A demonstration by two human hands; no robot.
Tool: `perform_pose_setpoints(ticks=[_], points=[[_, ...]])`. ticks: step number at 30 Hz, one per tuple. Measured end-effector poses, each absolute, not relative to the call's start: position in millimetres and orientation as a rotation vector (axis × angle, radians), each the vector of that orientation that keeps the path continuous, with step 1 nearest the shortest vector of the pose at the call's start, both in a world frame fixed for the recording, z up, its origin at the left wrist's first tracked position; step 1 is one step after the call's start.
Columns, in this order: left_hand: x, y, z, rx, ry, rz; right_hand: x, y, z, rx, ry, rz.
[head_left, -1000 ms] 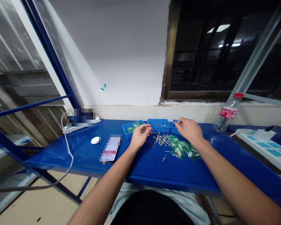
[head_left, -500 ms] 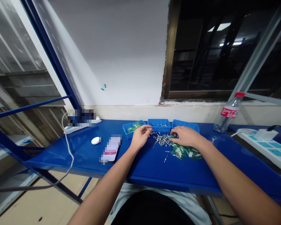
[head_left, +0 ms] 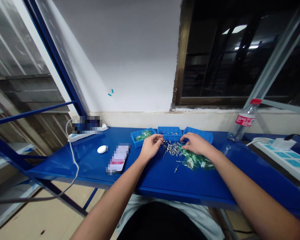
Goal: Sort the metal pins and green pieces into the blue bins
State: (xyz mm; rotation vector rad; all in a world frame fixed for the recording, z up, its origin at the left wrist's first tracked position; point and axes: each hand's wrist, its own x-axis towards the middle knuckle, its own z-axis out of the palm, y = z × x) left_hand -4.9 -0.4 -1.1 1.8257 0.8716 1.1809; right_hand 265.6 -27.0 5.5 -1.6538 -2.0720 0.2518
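A loose pile of metal pop rivets (head_left: 173, 150) lies on the blue table between my hands. My left hand (head_left: 151, 146) is at the pile's left edge, thumb and fingers curled together. Whatever may be between those fingertips is too small to make out. Over the pile's right side, my right hand (head_left: 196, 144) is bent with thumb and forefinger apart and nothing visible between them. Below its palm lie clear green-tinted plastic bags (head_left: 193, 161) holding small pale parts. A single rivet (head_left: 176, 169) lies nearer the front edge.
Three blue bins line the back: the left bin (head_left: 135, 143) holds green bags, the middle bin (head_left: 169, 137) some rivets, the right bin (head_left: 207, 136) is partly hidden. A phone (head_left: 120, 158), white oval object (head_left: 101, 149), bottle (head_left: 243, 120) and power strip (head_left: 286, 155) flank them.
My right hand has shifted slightly left and raised its fingers, with thumb and forefinger now wider apart. My left hand has moved a little to the right.
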Motion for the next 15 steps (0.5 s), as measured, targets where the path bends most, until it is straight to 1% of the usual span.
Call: perform_pose_setpoints(ticks=[4, 11, 15], points=[[-4.5, -0.4, -1.4, 1.829, 0.870, 1.183, 265.5, -24.8, 5.8, -1.644, -1.931, 0.383], [-1.7, -6.9, 3.7, 1.908, 0.847, 1.172, 262.2, -30.9, 26.3, -1.302, -1.694, 0.544], [1.5, -13.8, 8.8, 1.988, 0.854, 1.143, 252.0, -39.8, 39.0, -1.171, -1.573, 0.494]])
